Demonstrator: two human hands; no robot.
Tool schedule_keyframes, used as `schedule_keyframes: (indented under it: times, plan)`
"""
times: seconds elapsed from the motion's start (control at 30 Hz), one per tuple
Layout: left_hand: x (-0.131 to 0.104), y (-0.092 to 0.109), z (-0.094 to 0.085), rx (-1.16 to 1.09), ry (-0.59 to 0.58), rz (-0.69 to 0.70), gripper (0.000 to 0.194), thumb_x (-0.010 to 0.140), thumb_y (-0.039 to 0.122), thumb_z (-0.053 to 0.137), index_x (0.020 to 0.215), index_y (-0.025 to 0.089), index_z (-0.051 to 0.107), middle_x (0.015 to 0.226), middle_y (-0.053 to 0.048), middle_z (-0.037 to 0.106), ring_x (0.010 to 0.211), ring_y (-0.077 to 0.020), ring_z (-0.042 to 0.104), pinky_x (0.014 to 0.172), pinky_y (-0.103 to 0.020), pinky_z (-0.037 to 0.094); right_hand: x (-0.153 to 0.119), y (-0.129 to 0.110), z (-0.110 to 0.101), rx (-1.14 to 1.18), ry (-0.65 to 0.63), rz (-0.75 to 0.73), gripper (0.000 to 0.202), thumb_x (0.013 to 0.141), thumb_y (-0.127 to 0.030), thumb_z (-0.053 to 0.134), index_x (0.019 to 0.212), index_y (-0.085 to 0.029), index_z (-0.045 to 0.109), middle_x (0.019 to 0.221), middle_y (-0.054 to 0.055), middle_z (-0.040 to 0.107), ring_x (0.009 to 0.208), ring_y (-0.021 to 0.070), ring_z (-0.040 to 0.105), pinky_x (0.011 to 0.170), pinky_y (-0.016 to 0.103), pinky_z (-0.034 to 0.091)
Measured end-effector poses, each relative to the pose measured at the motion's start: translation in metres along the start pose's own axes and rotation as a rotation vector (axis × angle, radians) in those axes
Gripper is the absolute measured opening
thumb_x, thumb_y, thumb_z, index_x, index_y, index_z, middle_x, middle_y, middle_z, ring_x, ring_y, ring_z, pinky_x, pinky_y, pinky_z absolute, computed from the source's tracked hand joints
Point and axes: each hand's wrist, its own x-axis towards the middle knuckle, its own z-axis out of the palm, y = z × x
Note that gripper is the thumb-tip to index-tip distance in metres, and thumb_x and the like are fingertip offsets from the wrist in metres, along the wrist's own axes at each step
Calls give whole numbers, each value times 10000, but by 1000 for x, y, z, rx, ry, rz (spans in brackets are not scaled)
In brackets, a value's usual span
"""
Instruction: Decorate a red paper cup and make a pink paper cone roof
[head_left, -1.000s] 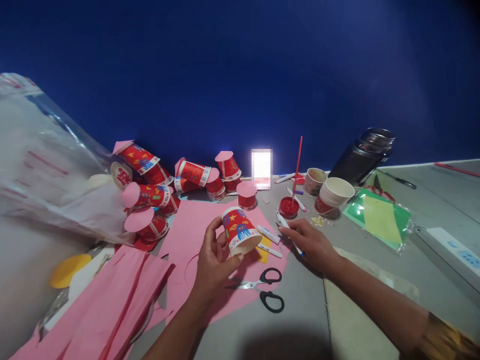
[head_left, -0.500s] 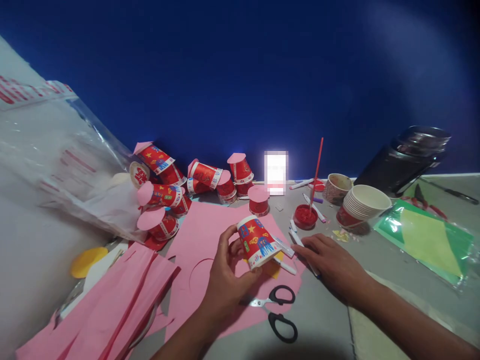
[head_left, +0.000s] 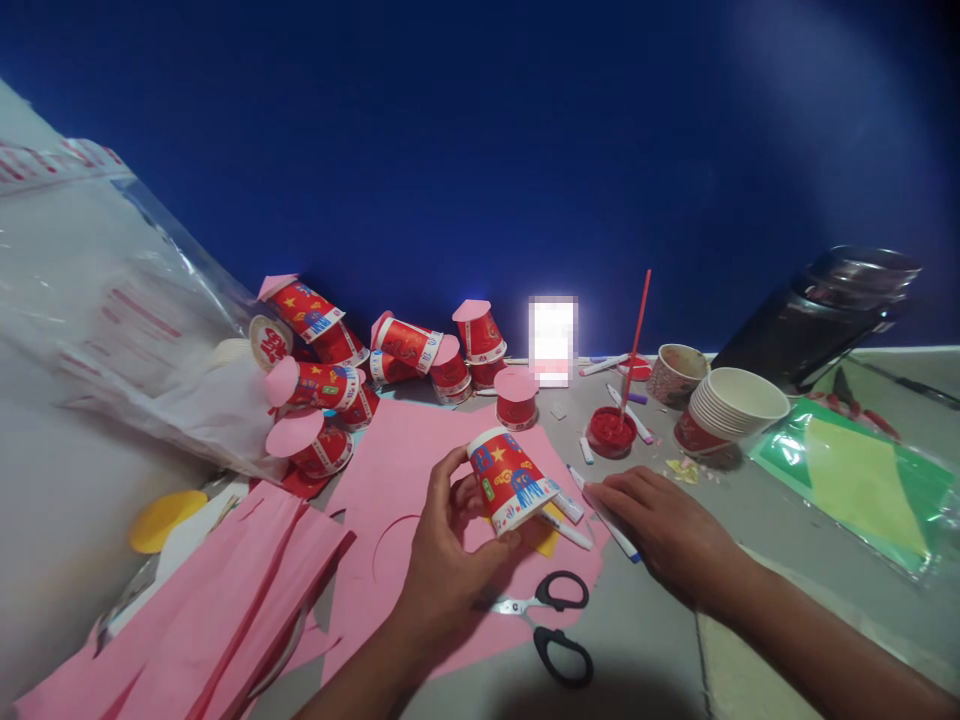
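Observation:
My left hand (head_left: pixel 457 545) is closed around a red paper cup (head_left: pixel 510 482) with a white rim, a yellow star and blue marks. The cup is tilted over a pink paper sheet (head_left: pixel 371 635). My right hand (head_left: pixel 667 530) has its fingers together over a white marker (head_left: pixel 611 520) with a blue end; the thumb is hidden. A small marker cap (head_left: pixel 586 451) lies apart from the marker's far end. Beside the cup are another white marker (head_left: pixel 568 531) and a piece of yellow paper (head_left: pixel 538 540). Open scissors (head_left: pixel 551 605) with black handles lie nearer me.
Several red cups topped with pink paper (head_left: pixel 311 385) stand against the blue wall. A red pot (head_left: pixel 611 440) holds a red stick. On the right are stacked cups (head_left: pixel 731 410), a black bottle (head_left: pixel 799 320) and a green packet (head_left: pixel 862 480). Folded pink paper (head_left: pixel 217 590) lies left.
The white marker under my right fingers has shifted slightly left, away from the cap. The cup in my left hand has hardly moved. The view has shifted a little.

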Motion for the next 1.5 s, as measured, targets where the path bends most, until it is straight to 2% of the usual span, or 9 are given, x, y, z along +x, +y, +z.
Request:
schedule_keyframes:
  times: [0.27, 0.43, 0.7, 0.87, 0.97, 1.3, 1.5]
  plan:
    - [-2, 7, 2, 15, 9, -44, 906, 655, 284, 884, 1423, 277, 403, 1293, -110, 669, 1199, -288, 648, 1026, -447, 523, 0, 3, -6, 91, 174, 10, 284, 1006, -138, 471, 1202, -191, 670, 1043, 114, 764, 910, 241, 697, 766, 364, 588]
    - [-2, 6, 2, 50, 27, -21, 925, 624, 319, 909, 1407, 268, 420, 1258, -110, 668, 1173, -296, 656, 995, -442, 545, -6, 9, -1, 158, 266, 143, 206, 1028, -256, 534, 1121, -212, 711, 971, 89, 795, 843, 225, 750, 739, 340, 600]
    - [-7, 6, 3, 197, -11, 86, 804, 690, 186, 803, 1401, 296, 443, 1348, -84, 603, 1238, -280, 614, 1050, -425, 516, -6, 4, -8, 193, 292, 159, 211, 1011, -275, 544, 1045, -220, 745, 888, 66, 805, 756, 208, 762, 684, 321, 603]
    - [-8, 6, -3, 363, -64, 282, 744, 711, 244, 823, 1368, 299, 478, 1410, -80, 506, 1295, -297, 543, 1082, -450, 488, -7, 7, -8, 185, 275, 173, 216, 999, -277, 559, 1042, -215, 762, 919, 77, 821, 782, 223, 776, 707, 331, 614]
    - [-8, 4, -6, 415, -76, 346, 738, 732, 291, 828, 1375, 288, 466, 1395, -90, 489, 1273, -303, 537, 1085, -479, 474, -8, 9, -5, 183, 260, 170, 225, 996, -279, 557, 1032, -210, 769, 915, 76, 828, 783, 226, 785, 715, 329, 619]
    - [-7, 1, -5, 513, -67, 454, 761, 723, 299, 840, 1369, 275, 438, 1335, -87, 477, 1215, -277, 541, 1045, -468, 500, -4, 11, 2, 201, 253, 179, 247, 993, -286, 543, 1016, -213, 778, 895, 70, 831, 756, 217, 784, 697, 307, 599]
    - [-5, -3, -4, 505, -38, 489, 746, 728, 216, 791, 1378, 278, 429, 1367, -90, 445, 1227, -268, 538, 1040, -451, 519, -2, 10, 2, 195, 248, 164, 247, 999, -286, 534, 1007, -217, 771, 895, 66, 833, 758, 215, 785, 675, 296, 585]
